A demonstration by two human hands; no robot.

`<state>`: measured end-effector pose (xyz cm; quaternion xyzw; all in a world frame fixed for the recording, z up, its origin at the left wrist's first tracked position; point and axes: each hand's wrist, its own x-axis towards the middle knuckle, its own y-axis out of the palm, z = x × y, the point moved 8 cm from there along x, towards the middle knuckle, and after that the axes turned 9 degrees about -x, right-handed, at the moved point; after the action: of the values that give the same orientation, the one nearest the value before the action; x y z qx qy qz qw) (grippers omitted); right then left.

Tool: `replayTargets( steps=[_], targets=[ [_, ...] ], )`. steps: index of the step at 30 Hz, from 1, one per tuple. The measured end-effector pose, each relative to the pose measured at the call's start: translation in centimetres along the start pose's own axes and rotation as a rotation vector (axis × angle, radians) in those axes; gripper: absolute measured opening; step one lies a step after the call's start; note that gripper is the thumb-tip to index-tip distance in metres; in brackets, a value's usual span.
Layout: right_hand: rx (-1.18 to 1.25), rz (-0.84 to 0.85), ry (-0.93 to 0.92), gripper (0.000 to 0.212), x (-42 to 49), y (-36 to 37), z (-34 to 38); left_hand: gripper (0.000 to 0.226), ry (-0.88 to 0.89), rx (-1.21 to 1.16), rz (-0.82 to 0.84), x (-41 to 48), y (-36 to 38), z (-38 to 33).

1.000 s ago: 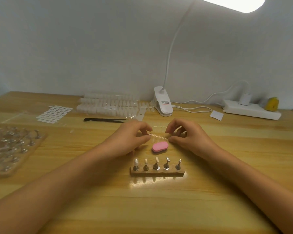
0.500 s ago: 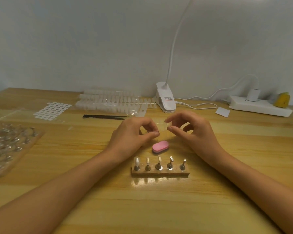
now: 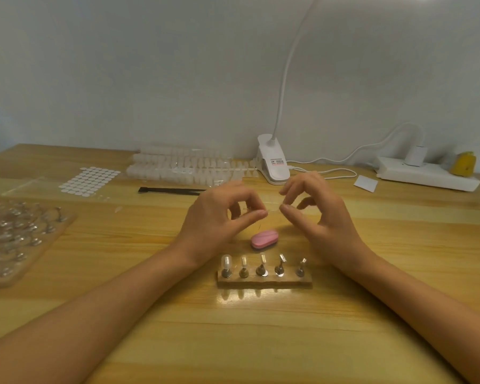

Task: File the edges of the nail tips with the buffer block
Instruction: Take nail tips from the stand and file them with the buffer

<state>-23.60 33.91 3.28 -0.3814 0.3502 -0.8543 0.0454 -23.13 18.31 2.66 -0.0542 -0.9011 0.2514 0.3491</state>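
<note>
A pink oval buffer block (image 3: 264, 238) lies on the wooden table, just beyond a small wooden stand (image 3: 263, 282) with several metal holders. The leftmost holder carries a clear nail tip (image 3: 226, 261). My left hand (image 3: 219, 220) and my right hand (image 3: 319, 214) hover above and behind the block, fingertips facing each other. Between them is a thin clear strip (image 3: 272, 204), faint and hard to make out. My left thumb and forefinger pinch one end. My right thumb and forefinger curl round the other end. Neither hand touches the block.
Rows of clear nail tips (image 3: 183, 166) lie at the back beside a black tool (image 3: 169, 190) and a sheet of white dots (image 3: 90, 177). A board of metal holders (image 3: 20, 236) is at the left. A lamp clamp (image 3: 273, 160), cable and power strip (image 3: 427, 176) line the back right.
Both hands have lifted slightly away from the pink block and drawn closer together, so less of the clear strip shows between them. The block and stand have not moved.
</note>
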Motion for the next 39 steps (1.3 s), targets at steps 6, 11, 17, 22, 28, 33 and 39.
replayTargets(
  steps=[6, 11, 17, 22, 28, 33, 39],
  targets=[
    [0.572, 0.094, 0.466, 0.016, -0.7, 1.4, -3.6, 0.008, 0.201, 0.245, -0.034, -0.4, 0.4, -1.9],
    [0.454, 0.112, 0.462, 0.007, -0.9, 1.5, -3.8, 0.027, -0.313, 0.0, -0.003, 0.1, 0.0, 3.7],
    [0.341, 0.158, 0.392, 0.007, -0.7, 1.8, -3.0, 0.022, -0.125, 0.089, 0.016, 0.4, 0.5, 1.8],
    [0.237, 0.159, 0.292, 0.002, -0.1, 2.2, -1.8, 0.024, -0.087, -0.089, 0.147, 0.4, 1.6, 0.7],
    [0.273, 0.228, 0.276, 0.016, -0.3, 2.4, -1.6, 0.013, -0.104, -0.123, 0.028, 0.3, 0.4, 1.3],
    [0.116, 0.29, 0.213, 0.021, -0.5, 2.5, -1.8, 0.011, -0.257, -0.171, -0.063, 0.3, -0.5, 3.0],
    [-0.092, 0.411, 0.109, 0.026, -0.9, 3.6, -1.4, 0.013, -0.253, 0.01, 0.162, -0.1, 0.5, 3.0]
  ],
)
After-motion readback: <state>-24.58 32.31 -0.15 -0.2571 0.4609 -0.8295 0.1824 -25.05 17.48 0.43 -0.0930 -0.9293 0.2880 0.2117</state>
